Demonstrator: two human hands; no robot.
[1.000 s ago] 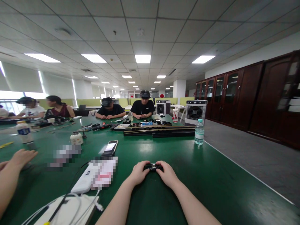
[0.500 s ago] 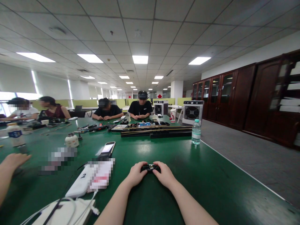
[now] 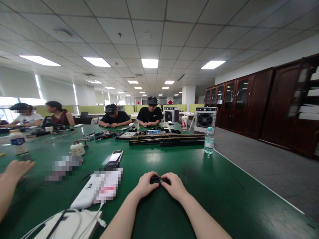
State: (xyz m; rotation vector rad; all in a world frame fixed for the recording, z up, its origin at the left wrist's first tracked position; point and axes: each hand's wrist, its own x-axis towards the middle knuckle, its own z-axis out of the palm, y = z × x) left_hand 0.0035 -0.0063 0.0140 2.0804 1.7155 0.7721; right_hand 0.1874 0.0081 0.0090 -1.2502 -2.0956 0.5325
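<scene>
Both my hands hold a small black object [image 3: 156, 180] low over the green table [image 3: 159, 212]; its kind is too small to make out. My left hand [image 3: 145, 184] grips its left end, with the thumb on the near side and the fingers curled over the far side. The right end sits in my right hand [image 3: 174, 186], held in much the same way. My fingers cover both ends, so only its dark middle shows between the thumbs. Left of my hands lie a white power bank [image 3: 86, 192] marked "2" and a phone [image 3: 116, 157].
Cables run over a white box [image 3: 74, 225] at the front left. A co-worker's hand [image 3: 18, 171] reaches in from the left. A water bottle [image 3: 209, 141] stands near the right edge. Long black bars [image 3: 166, 141] lie across the table, with several people seated beyond.
The pale, shiny part seen between my thumbs no longer shows; the object's middle now looks dark. My hands stay in almost the same place. The co-worker's hand at left has shifted slightly.
</scene>
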